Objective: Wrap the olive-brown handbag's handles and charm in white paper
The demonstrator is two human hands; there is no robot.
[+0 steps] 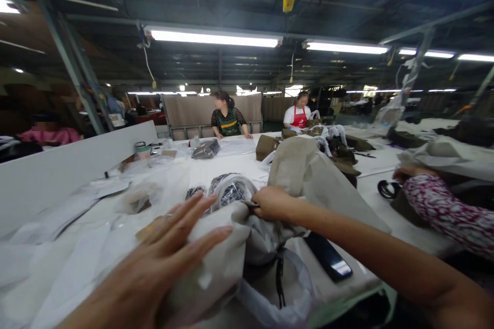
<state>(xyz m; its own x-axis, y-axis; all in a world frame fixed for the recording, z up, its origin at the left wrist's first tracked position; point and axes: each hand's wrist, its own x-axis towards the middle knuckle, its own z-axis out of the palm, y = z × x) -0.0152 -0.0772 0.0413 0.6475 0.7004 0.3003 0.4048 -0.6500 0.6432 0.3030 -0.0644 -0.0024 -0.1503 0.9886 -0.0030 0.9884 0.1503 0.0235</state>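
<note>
My right hand [274, 203] pinches the edge of a grey-beige cloth bag [216, 247] near the middle of the view. Spread fingers show on my left hand [165, 247], which is over the left side of that bag and holds nothing. A wrapped, pale curved handle [289, 303] hangs at the bag's lower side, beside a dark cord. Behind my right hand, a large beige cloth piece [304, 169] stands up. Another wrapped handle arches over dark items in clear plastic [231, 187].
A black phone [330, 257] lies under my right forearm. Clear plastic bags [141, 198] and papers cover the white table's left. Brown bags [268, 147] lie farther back. A co-worker's patterned sleeve [443, 208] reaches in from the right. Two people [227, 115] are across the table.
</note>
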